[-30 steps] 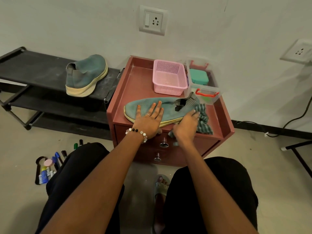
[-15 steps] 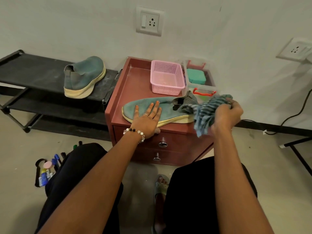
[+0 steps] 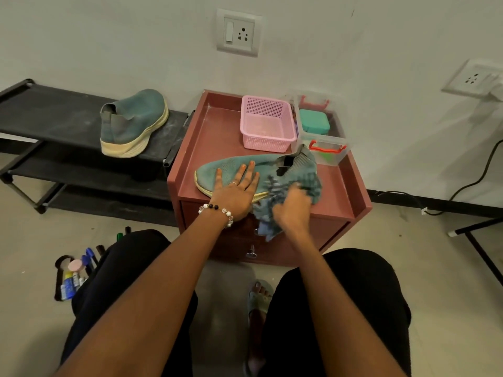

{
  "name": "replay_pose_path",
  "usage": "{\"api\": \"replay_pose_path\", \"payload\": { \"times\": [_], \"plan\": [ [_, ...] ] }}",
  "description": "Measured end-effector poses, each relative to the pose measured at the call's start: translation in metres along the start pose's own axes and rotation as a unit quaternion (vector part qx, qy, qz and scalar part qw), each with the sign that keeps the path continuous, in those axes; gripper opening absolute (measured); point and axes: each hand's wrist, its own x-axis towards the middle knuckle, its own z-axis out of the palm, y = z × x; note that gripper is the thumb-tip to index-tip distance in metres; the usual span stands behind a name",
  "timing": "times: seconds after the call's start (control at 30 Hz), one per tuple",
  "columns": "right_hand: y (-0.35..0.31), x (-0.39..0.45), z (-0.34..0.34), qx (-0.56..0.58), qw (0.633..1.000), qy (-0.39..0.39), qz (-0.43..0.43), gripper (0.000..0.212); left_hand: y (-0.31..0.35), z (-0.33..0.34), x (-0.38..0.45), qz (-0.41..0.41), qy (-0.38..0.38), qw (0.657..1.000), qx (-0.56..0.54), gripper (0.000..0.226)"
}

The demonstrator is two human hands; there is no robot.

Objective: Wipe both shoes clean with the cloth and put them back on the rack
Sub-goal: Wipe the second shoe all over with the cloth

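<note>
Standing far left, the black rack (image 3: pixel 68 115) carries one teal shoe (image 3: pixel 133 123), well apart from both hands. On the red cabinet (image 3: pixel 351 191), the second shoe (image 3: pixel 234 167) lies near the front edge under the flat, spread left hand (image 3: pixel 235 191). Just right, the right hand (image 3: pixel 292 208) grips the one striped cloth (image 3: pixel 307 183) against its heel.

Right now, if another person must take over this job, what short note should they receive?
Left hand lies flat on the shoe on the cabinet, steadying it. Right hand grips the cloth against that shoe's heel side. The other shoe stands on the rack; whether it is wiped cannot be told. Wiping of the cabinet shoe is in progress. Left: finish it, check the other shoe, put this one on the rack.
</note>
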Motion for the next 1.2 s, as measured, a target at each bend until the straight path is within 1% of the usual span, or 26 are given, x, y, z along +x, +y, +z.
{"api": "replay_pose_path", "payload": {
  "times": [0.03,0.07,0.13,0.17,0.2,0.27,0.3,0.33,0.37,0.4,0.47,0.5,0.53,0.57,0.63,0.7,0.8,0.87,0.93,0.97,1.03,1.07,1.1,1.13,1.2],
  "plan": [
    [-0.004,-0.006,-0.001,0.014,1.0,-0.006,-0.022,0.036,0.0,0.0,0.0,0.0,0.003,1.0,-0.004,0.067],
    [-0.009,-0.009,-0.007,0.046,0.998,-0.016,-0.029,0.031,-0.001,0.0,-0.001,0.002,0.004,1.0,-0.006,0.065],
    [-0.012,-0.006,-0.029,0.17,0.985,-0.022,0.001,0.03,-0.003,-0.001,-0.001,0.007,-0.002,1.0,0.001,0.067],
    [-0.011,-0.001,-0.044,0.23,0.973,0.002,0.031,0.029,-0.004,-0.001,-0.001,0.007,-0.004,1.0,0.004,0.071],
    [-0.009,0.005,-0.059,0.28,0.957,0.05,0.065,0.03,-0.003,0.0,-0.001,0.006,-0.002,1.0,0.005,0.076],
    [-0.005,0.016,-0.086,0.355,0.908,0.198,0.1,0.03,-0.002,0.001,0.0,0.002,0.005,1.0,0.013,0.084],
    [-0.002,0.023,-0.094,0.366,0.888,0.263,0.096,0.032,-0.002,0.001,0.0,0.0,0.004,1.0,0.016,0.085],
    [0.002,0.032,-0.094,0.355,0.883,0.294,0.085,0.034,-0.002,0.001,0.0,0.0,0.003,1.0,0.015,0.086],
    [0.003,0.04,-0.09,0.335,0.896,0.284,0.072,0.035,-0.001,0.001,0.0,0.0,0.004,1.0,0.016,0.086],
    [0.005,0.05,-0.08,0.301,0.921,0.241,0.055,0.037,-0.001,0.001,0.0,0.0,0.005,1.0,0.017,0.086],
    [0.011,0.065,-0.052,0.147,0.983,0.113,0.003,0.048,-0.001,0.0,-0.001,-0.001,0.005,1.0,0.017,0.086],
    [0.012,0.069,-0.04,0.068,0.995,0.067,-0.021,0.056,-0.001,0.001,-0.001,-0.001,0.006,1.0,0.015,0.087],
    [0.012,0.072,-0.03,0.006,0.998,0.053,-0.041,0.062,-0.001,0.001,-0.001,-0.003,0.008,1.0,0.015,0.087],
    [0.01,0.073,-0.024,-0.033,0.997,0.054,-0.05,0.065,-0.001,0.001,-0.001,-0.005,0.008,1.0,0.015,0.087],
    [0.006,0.072,-0.021,-0.075,0.994,0.057,-0.048,0.068,0.0,0.0,0.0,-0.006,0.001,1.0,0.007,0.087],
    [0.001,0.06,-0.023,-0.131,0.989,0.044,-0.046,0.06,0.001,0.002,0.0,-0.01,0.005,1.0,0.004,0.086],
    [-0.014,0.03,-0.028,-0.225,0.97,0.0,-0.088,0.037,0.002,0.001,0.0,-0.014,0.005,1.0,0.003,0.086],
    [-0.022,0.014,-0.029,-0.229,0.965,-0.019,-0.127,0.03,0.003,0.0,-0.001,-0.014,0.001,1.0,0.005,0.083],
    [-0.03,0.004,-0.032,-0.157,0.971,-0.061,-0.172,0.027,0.002,-0.002,-0.004,-0.004,0.005,1.0,0.016,0.072],
    [-0.032,0.003,-0.035,-0.104,0.973,-0.105,-0.176,0.029,0.001,-0.002,-0.005,0.005,0.008,1.0,0.022,0.066],
    [-0.035,0.004,-0.049,0.032,0.971,-0.197,-0.135,0.033,-0.001,-0.001,-0.006,0.014,0.014,1.0,0.02,0.062],
    [-0.034,0.007,-0.058,0.103,0.97,-0.199,-0.097,0.033,-0.002,-0.001,-0.005,0.013,0.017,1.0,0.014,0.062],
    [-0.031,0.01,-0.069,0.167,0.97,-0.165,-0.059,0.032,-0.002,0.0,-0.004,0.013,0.017,1.0,0.009,0.063],
    [-0.026,0.016,-0.081,0.217,0.971,-0.099,-0.024,0.031,-0.003,0.0,-0.002,0.012,0.014,1.0,0.005,0.067],
    [-0.015,0.024,-0.104,0.265,0.959,0.1,0.026,0.031,-0.002,0.002,0.0,0.0,0.002,1.0,0.007,0.082]
  ]
}}
